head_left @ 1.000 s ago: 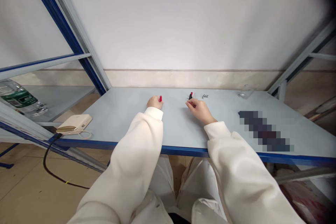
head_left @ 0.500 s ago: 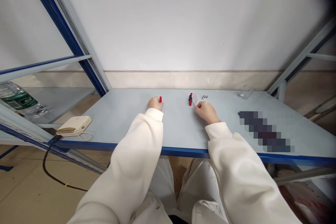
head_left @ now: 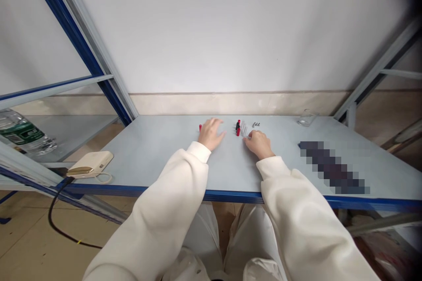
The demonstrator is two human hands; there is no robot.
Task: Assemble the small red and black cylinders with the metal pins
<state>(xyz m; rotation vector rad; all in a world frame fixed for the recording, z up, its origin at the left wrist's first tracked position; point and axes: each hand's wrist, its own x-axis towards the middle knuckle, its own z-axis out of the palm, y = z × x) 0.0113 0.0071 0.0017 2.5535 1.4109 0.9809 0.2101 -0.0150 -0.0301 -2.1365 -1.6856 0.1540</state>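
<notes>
My left hand [head_left: 212,133] lies flat on the grey shelf [head_left: 158,153] with fingers spread, open, holding nothing. A small red piece [head_left: 200,127] shows at its left edge. My right hand [head_left: 259,143] rests on the shelf with fingers curled, just right of a small red-and-black part [head_left: 238,127] and some clear pieces [head_left: 244,128]. What, if anything, sits under its fingertips is hidden. Several tiny silver bits [head_left: 256,124] lie just beyond it.
A clear glass dish [head_left: 306,120] stands at the back right. A cream power bank [head_left: 89,165] with a black cable lies at the front left corner. A water bottle [head_left: 20,133] lies on the neighbouring shelf. Blue frame posts rise on both sides.
My left hand has let go of the red piece, opened and slid right toward the red-and-black part. My right hand has hardly moved.
</notes>
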